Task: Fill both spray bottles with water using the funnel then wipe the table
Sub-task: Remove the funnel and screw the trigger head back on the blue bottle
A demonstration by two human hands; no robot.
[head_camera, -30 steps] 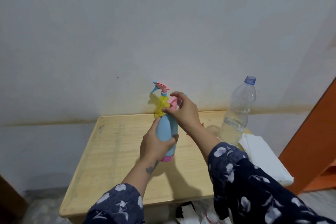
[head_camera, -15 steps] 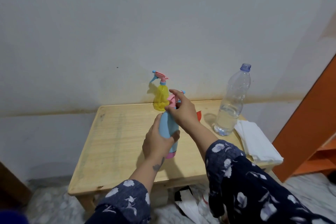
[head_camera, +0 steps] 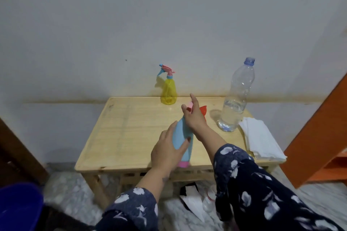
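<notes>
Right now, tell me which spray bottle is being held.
The blue spray bottle: the left hand grips its body, the right hand its pink top. The yellow spray bottle stands untouched by the wall.

Blue spray bottle (head_camera: 183, 138) with pink base stood near front edge of wooden table (head_camera: 124, 127), leaned slightly, pink head on top mostly hidden. Yellow spray bottle (head_camera: 168, 91), pink-blue trigger head on, stood upright at back edge. Red funnel (head_camera: 203, 110) lay behind blue one, partly hidden. Clear water bottle (head_camera: 236, 97), uncapped, about one third full, stood at right. White cloth (head_camera: 260, 140) lay folded on right edge.
</notes>
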